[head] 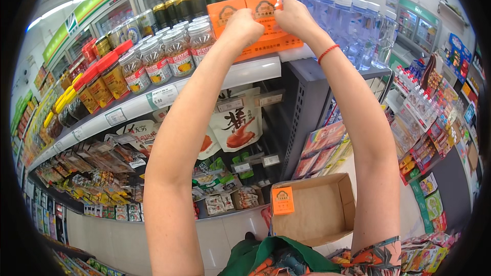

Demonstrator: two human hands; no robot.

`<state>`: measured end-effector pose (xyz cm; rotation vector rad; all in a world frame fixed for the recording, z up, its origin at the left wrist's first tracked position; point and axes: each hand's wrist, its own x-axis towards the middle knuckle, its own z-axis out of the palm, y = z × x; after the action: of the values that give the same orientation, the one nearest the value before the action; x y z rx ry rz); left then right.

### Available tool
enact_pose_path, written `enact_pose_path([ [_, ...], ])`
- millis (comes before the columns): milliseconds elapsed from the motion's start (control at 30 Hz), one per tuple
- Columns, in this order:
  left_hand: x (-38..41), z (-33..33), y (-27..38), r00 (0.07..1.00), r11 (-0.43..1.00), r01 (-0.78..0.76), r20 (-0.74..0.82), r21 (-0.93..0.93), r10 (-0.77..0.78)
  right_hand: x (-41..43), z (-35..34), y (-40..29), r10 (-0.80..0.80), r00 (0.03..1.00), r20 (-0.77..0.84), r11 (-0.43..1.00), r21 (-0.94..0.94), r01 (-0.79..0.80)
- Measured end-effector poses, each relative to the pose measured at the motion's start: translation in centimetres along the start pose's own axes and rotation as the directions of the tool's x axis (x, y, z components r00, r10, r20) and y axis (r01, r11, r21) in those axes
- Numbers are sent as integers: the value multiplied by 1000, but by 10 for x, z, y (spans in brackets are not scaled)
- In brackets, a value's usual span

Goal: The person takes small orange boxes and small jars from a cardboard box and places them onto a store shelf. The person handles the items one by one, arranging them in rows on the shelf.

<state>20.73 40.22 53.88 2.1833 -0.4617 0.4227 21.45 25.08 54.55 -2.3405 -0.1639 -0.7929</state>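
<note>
Several orange printed cartons stand in an orange display tray at the corner of the top shelf. My left hand is closed against the front of these cartons; its fingertips are hidden, so its hold is unclear. My right hand, with a red cord on the wrist, grips the upper right corner of the right-hand orange carton. Below, an open cardboard box holds one small orange carton at its left side.
Clear-lidded jars and red-lidded jars line the shelf to the left. Water bottles crowd the right end. Hanging snack packets fill the rack below the shelf edge. A checkout-side snack display stands at the right.
</note>
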Motion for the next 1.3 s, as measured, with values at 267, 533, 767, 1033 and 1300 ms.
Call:
enact_pose_path([
  [267, 2, -3, 1, 994, 990, 40, 92, 136, -53, 3, -1, -13, 107, 985, 136, 991, 63, -116],
  [533, 1, 3, 1, 999, 997, 32, -39, 71, -29, 9, 6, 4, 30, 993, -111, 999, 15, -29],
  [767, 6, 4, -6, 998, 997, 36, -58, 64, -33, -12, -10, -6, 11, 1000, -29, 981, 192, -5],
  [1033, -8, 3, -2, 981, 973, -154, -147, -171, 129, -30, -23, -9, -43, 985, -166, 930, 353, 100],
  [1300, -24, 1, 1, 814, 843, -508, -418, -177, 403, -54, -42, -22, -172, 903, -394, 856, 394, 334],
])
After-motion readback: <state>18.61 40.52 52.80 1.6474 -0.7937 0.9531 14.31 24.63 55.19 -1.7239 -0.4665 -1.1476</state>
